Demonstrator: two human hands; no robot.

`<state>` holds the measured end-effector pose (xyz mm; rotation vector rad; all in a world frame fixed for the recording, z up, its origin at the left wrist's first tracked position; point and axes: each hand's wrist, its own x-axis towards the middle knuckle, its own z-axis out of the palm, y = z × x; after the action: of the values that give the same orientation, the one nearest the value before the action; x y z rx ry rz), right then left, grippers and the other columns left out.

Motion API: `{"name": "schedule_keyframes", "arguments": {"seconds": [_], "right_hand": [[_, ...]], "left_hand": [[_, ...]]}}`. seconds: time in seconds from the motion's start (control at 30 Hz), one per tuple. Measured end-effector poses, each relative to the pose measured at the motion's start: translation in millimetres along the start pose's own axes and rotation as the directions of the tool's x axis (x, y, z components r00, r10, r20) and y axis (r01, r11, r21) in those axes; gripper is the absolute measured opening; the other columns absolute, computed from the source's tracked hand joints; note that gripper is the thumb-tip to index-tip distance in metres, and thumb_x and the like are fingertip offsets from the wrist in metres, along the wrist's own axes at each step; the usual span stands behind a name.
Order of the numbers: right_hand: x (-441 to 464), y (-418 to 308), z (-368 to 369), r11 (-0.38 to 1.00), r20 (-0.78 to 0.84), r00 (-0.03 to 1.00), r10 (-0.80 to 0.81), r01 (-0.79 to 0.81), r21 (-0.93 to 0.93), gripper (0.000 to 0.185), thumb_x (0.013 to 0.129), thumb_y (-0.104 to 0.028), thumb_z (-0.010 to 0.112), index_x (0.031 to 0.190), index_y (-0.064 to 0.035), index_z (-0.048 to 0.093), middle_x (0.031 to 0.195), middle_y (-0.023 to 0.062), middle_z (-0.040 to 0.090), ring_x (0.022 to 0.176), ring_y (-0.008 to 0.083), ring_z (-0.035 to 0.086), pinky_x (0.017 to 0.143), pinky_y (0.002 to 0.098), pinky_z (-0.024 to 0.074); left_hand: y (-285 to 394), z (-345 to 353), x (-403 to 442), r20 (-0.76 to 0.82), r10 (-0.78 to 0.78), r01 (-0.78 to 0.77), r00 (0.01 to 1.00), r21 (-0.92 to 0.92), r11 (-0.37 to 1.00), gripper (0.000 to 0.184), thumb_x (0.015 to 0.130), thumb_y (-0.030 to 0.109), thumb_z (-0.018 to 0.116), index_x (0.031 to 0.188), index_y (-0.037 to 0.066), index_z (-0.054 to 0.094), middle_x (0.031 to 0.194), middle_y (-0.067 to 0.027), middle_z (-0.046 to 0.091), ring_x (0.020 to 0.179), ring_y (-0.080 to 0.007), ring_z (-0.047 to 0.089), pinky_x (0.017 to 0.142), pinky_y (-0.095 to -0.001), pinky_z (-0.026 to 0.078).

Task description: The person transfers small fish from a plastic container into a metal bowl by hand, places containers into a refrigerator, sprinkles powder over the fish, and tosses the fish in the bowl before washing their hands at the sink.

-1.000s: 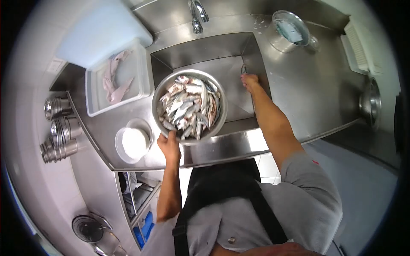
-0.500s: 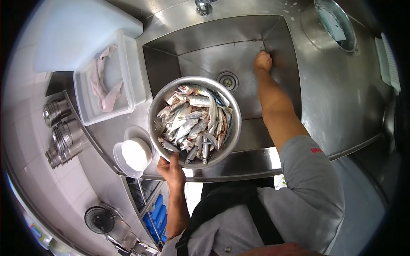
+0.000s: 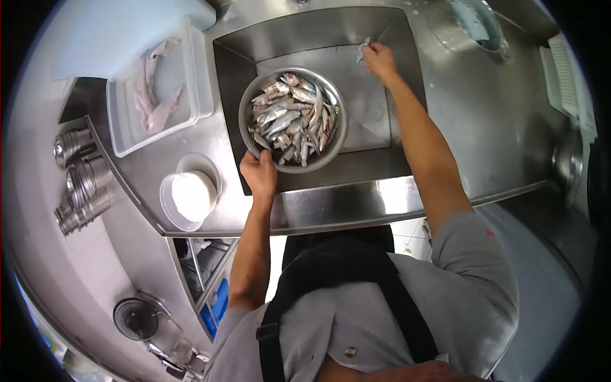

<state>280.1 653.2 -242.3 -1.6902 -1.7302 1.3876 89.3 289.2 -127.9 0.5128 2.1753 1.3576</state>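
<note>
My left hand (image 3: 259, 174) grips the near-left rim of a round metal colander (image 3: 244, 114), its fingers closed over the edge. Heaped inside are many small silvery fish (image 3: 296, 118), some with red flesh showing. The colander is over the left part of the steel sink (image 3: 363, 137) and hides the drain. Near the sink's far right corner, my right hand (image 3: 380, 60) pinches a small silvery-grey piece of fish (image 3: 363, 50). Whether it is a whole fish or a scrap, I cannot tell.
Left of the sink stands a clear plastic tub (image 3: 118, 137) with pale fish pieces (image 3: 147, 89). Nearer me is a plastic container of white contents (image 3: 193, 196). A metal pot (image 3: 445, 28) stands at the back right. Steel cups (image 3: 79, 175) line the left side.
The colander has moved away from me, deeper into the sink, with my left hand on its rim. My right hand now shows a small fish piece between its fingers. The view has shifted.
</note>
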Motion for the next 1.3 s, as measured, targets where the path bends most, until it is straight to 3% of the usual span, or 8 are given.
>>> {"name": "schedule_keyframes", "arguments": {"seconds": [0.23, 0.33, 0.43, 0.5, 0.6, 0.7, 0.87, 1.3], "right_hand": [[-155, -160, -50, 0.743, 0.404, 0.722, -0.561, 0.655, -0.138, 0.019, 0.085, -0.011, 0.067, 0.102, -0.0039, 0.073, 0.085, 0.0124, 0.073, 0.076, 0.0215, 0.069, 0.075, 0.0332, 0.0533], [-182, -166, -30, 0.866, 0.351, 0.794, -0.497, 0.481, 0.139, 0.023, 0.09, -0.014, 0.063, 0.108, -0.0008, 0.07, 0.098, 0.0185, 0.072, 0.093, 0.0286, 0.069, 0.085, 0.0354, 0.0519], [-217, -154, -49, 0.735, -0.063, 0.768, -0.637, 0.581, -0.348, 0.025, 0.094, -0.01, 0.061, 0.116, 0.0009, 0.066, 0.104, 0.0133, 0.072, 0.094, 0.0177, 0.068, 0.085, 0.0313, 0.0519], [-208, -115, -62, 0.788, 0.026, 0.926, -0.377, 0.336, -0.516, 0.025, 0.096, -0.012, 0.059, 0.115, 0.0027, 0.061, 0.1, 0.0122, 0.07, 0.086, 0.0176, 0.067, 0.076, 0.0317, 0.054], [-257, -116, -71, 0.95, 0.119, 0.967, -0.226, 0.191, 0.248, 0.015, 0.096, -0.011, 0.058, 0.105, 0.0007, 0.058, 0.093, 0.0124, 0.067, 0.07, 0.0165, 0.065, 0.058, 0.0327, 0.0543], [-297, -134, -78, 0.853, 0.038, 0.943, -0.33, 0.28, 0.44, 0.01, 0.095, -0.008, 0.057, 0.098, -0.0011, 0.05, 0.081, 0.0101, 0.059, 0.053, 0.017, 0.059, 0.044, 0.0304, 0.0482], [-283, -86, -51, 0.909, 0.02, 0.984, -0.176, 0.155, 0.387, 0.013, 0.093, -0.005, 0.059, 0.089, -0.001, 0.047, 0.076, 0.0069, 0.051, 0.045, 0.0167, 0.053, 0.041, 0.0318, 0.0473], [-307, -120, -71, 0.896, -0.033, 0.97, -0.242, 0.237, 0.376, 0.011, 0.093, -0.002, 0.058, 0.1, 0.0026, 0.05, 0.078, 0.0089, 0.054, 0.053, 0.0175, 0.058, 0.042, 0.0319, 0.0503]], "left_hand": [[7, 14, 5, -0.035, 0.003, -0.009, 0.999, -0.185, 0.983, 0.013, 0.081, 0.003, 0.058, 0.069, -0.002, 0.056, 0.059, -0.0002, 0.053, 0.053, -0.0069, 0.045, 0.048, -0.0276, 0.035], [32, 7, -4, 0.086, -0.032, 0.057, 0.996, -0.314, 0.948, 0.006, 0.082, 0.001, 0.058, 0.08, -0.001, 0.063, 0.071, -0.0003, 0.06, 0.058, -0.0067, 0.048, 0.054, -0.0245, 0.038], [63, -1, -15, 0.113, -0.066, 0.108, 0.991, -0.418, 0.902, 0.008, 0.083, 0.0, 0.057, 0.076, 0.0, 0.06, 0.065, 0.0006, 0.056, 0.052, -0.0062, 0.045, 0.048, -0.0258, 0.035], [78, -5, -21, 0.127, -0.077, 0.13, 0.989, -0.488, 0.863, 0.013, 0.085, 0.002, 0.056, 0.073, 0.001, 0.058, 0.063, 0.0024, 0.053, 0.05, -0.0063, 0.043, 0.046, -0.0276, 0.034], [84, -19, -22, 0.09, 0.113, -0.072, 0.989, -0.374, 0.925, 0.02, 0.09, 0.009, 0.056, 0.073, 0.0, 0.056, 0.062, 0.0002, 0.052, 0.052, -0.0083, 0.042, 0.048, -0.0299, 0.035], [108, -37, -29, -0.038, 0.467, -0.467, 0.883, -0.161, 0.87, 0.038, 0.099, 0.022, 0.054, 0.072, -0.005, 0.052, 0.056, -0.0112, 0.047, 0.054, -0.0179, 0.041, 0.055, -0.0368, 0.038], [51, -22, 1, -0.027, 0.505, -0.503, 0.863, 0.043, 0.863, 0.046, 0.098, 0.024, 0.054, 0.064, -0.007, 0.051, 0.06, -0.0271, 0.052, 0.054, -0.0378, 0.05, 0.058, -0.0476, 0.04], [88, -34, -15, 0.032, 0.564, -0.56, 0.825, -0.085, 0.824, 0.046, 0.104, 0.031, 0.044, 0.076, -0.004, 0.052, 0.065, -0.0191, 0.051, 0.06, -0.0267, 0.045, 0.063, -0.0412, 0.041]]}}
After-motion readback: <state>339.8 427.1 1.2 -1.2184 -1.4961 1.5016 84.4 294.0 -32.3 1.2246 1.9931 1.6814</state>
